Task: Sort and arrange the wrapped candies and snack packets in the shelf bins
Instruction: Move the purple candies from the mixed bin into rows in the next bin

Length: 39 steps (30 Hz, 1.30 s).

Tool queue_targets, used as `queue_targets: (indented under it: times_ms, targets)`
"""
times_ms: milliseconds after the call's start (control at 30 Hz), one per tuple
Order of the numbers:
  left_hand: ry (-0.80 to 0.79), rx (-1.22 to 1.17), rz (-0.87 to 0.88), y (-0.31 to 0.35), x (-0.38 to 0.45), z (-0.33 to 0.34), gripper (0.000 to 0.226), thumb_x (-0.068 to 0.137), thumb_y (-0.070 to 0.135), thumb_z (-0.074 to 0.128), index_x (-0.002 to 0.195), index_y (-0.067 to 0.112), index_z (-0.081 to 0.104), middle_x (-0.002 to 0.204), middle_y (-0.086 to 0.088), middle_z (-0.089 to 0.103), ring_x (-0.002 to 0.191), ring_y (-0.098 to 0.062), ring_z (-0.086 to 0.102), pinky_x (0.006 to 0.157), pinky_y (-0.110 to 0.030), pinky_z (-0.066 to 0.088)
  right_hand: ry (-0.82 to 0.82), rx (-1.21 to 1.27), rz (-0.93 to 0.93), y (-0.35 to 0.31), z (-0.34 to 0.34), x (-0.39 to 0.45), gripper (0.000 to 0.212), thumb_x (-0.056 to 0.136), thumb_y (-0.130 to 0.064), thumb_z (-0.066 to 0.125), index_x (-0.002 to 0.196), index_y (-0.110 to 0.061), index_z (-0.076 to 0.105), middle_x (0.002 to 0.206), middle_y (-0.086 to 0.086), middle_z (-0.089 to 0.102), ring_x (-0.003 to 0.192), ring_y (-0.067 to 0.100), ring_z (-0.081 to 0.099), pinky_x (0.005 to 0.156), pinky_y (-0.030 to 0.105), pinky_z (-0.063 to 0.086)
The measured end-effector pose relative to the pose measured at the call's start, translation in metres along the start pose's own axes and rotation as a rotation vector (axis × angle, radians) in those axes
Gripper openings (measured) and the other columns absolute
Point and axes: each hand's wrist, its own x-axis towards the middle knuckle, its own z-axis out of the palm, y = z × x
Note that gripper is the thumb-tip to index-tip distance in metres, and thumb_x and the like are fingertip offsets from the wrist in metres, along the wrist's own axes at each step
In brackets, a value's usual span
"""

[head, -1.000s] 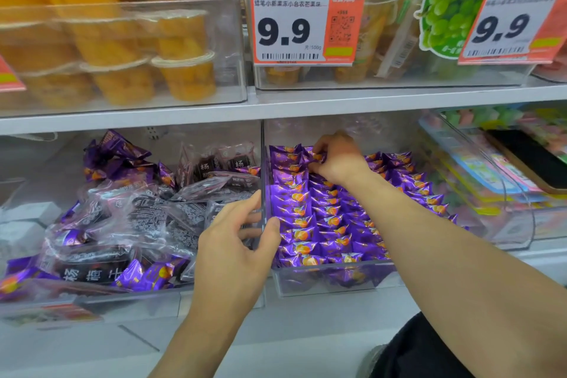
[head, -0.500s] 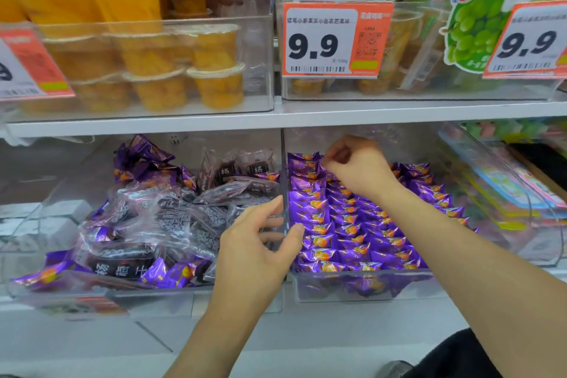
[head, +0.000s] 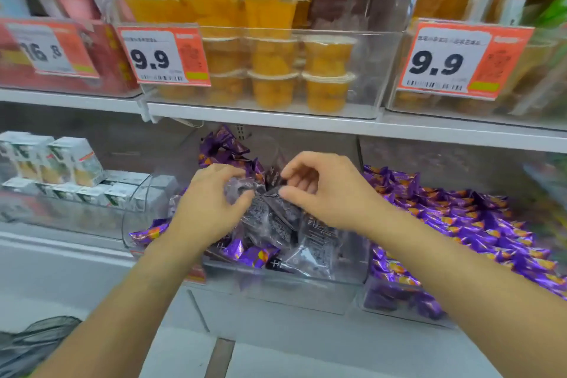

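Observation:
Both hands are over the middle clear bin (head: 276,288) on the lower shelf. It holds a jumble of clear snack packets (head: 270,224) with dark printing, mixed with loose purple wrapped candies (head: 248,255). My left hand (head: 208,209) grips the clear packets from the left, fingers curled round them. My right hand (head: 325,190) pinches a packet edge from the right between thumb and fingers. More purple candies (head: 227,150) pile up at the back of this bin. To the right, a second bin (head: 399,301) holds neat rows of purple candies (head: 460,218).
White and green small cartons (head: 70,163) fill a clear bin at lower left. The upper shelf carries bins of orange jelly cups (head: 276,70) with 9.9 price tags (head: 162,55). The shelf edge (head: 306,123) runs just above my hands. A dark mesh object (head: 30,344) lies at bottom left.
The view swung left. My right hand left the neat candy rows and came to the mixed bin. My left hand moved off the bin divider and took hold of the clear packets.

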Motion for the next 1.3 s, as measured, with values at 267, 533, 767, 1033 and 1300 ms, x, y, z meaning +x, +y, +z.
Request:
queue_targets:
  times_ms: [267,533,767,1033,1300]
  targets:
    - [-0.267,0.062,-0.061,-0.019,0.013,0.009,0.038,0.095,0.043,0.057,0.124,0.02,0.065,0.105,-0.008,0.071,0.106,-0.027,0.061,0.084,-0.031,0.049,-0.127,-0.412,0.222,0.03,0.067,0.135,0.048,0.085,-0.035,0.076,0.126,-0.018,0.058,0.12,0.001,0.063,0.108,0.02,0.06,0.094,0.03,0.049]
    - [-0.264,-0.06,-0.07,-0.041,0.018,0.021,0.042,0.091,0.051,0.056,0.122,0.025,0.066,0.119,-0.011,0.067,0.126,-0.028,0.052,0.096,-0.044,0.05,0.035,-0.291,0.333,0.044,0.091,0.158,0.019,0.078,-0.009,0.079,0.086,-0.023,0.07,0.099,0.002,0.072,0.09,0.021,0.069,0.084,0.035,0.058]
    - [-0.261,-0.047,-0.064,-0.04,0.017,0.021,0.046,0.094,0.051,0.052,0.13,0.026,0.063,0.128,-0.013,0.059,0.135,-0.027,0.04,0.103,-0.046,0.043,0.085,-0.117,0.16,0.029,0.098,0.169,0.016,0.087,-0.018,0.071,0.1,-0.026,0.064,0.101,-0.007,0.065,0.092,0.01,0.06,0.084,0.024,0.046]
    - [-0.251,-0.087,-0.125,-0.037,0.011,0.016,0.043,0.092,0.051,0.055,0.128,0.029,0.062,0.132,-0.012,0.056,0.133,-0.027,0.046,0.103,-0.042,0.043,0.088,-0.336,0.121,0.027,0.11,0.174,0.004,0.091,-0.024,0.068,0.096,-0.024,0.067,0.091,-0.008,0.063,0.088,0.014,0.062,0.074,0.02,0.039]
    - [-0.064,-0.387,-0.202,-0.034,0.004,0.01,0.056,0.079,0.055,0.072,0.121,0.027,0.047,0.11,0.013,0.056,0.098,-0.007,0.058,0.076,-0.02,0.047,0.333,0.3,0.186,-0.008,0.065,0.058,0.013,0.089,-0.008,0.071,0.084,-0.019,0.067,0.069,0.0,0.07,0.048,0.012,0.064,0.053,0.02,0.05]
